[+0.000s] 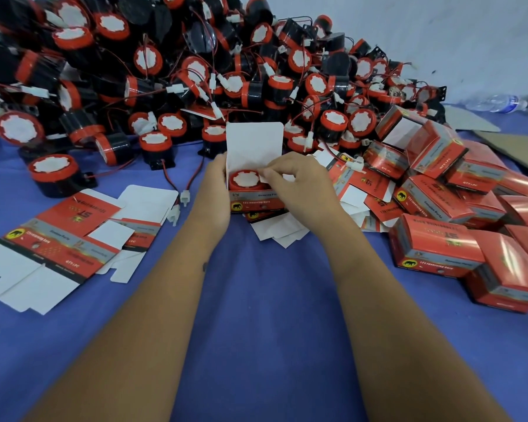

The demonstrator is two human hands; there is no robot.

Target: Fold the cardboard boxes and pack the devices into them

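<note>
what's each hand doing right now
Left hand: grips the side of the open box.
Right hand: pinches a small white side flap over the device inside.

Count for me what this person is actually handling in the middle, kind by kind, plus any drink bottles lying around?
Hands: 2 (left hand, right hand)
Open box, held by both hands: 1
Device inside it: 1
Water bottle, far right: 1
Total: 5
The heaped devices and finished boxes are too many to count reliably.
</note>
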